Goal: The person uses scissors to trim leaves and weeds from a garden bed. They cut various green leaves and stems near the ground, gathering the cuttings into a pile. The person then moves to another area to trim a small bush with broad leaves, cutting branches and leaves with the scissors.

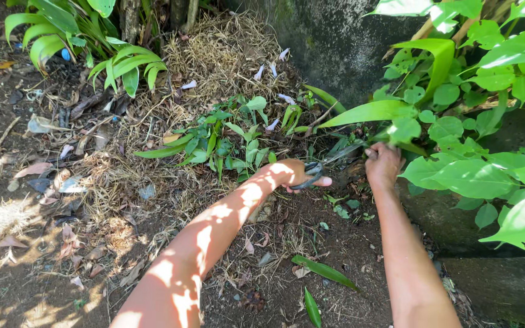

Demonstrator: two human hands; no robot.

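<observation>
My left hand grips the handles of a pair of dark scissors, whose blades point right and up towards a plant stem. My right hand is closed around the base of a leafy green plant at the right, next to the scissor tips. A long green leaf sticks out just above both hands. Both arms reach forward from the bottom of the view over bare soil.
A pile of dry grass and cut green leaves lies behind my left hand. A mossy concrete wall stands at the back. Broad-leaved plants grow at top left. Dead leaves and litter cover the ground at left.
</observation>
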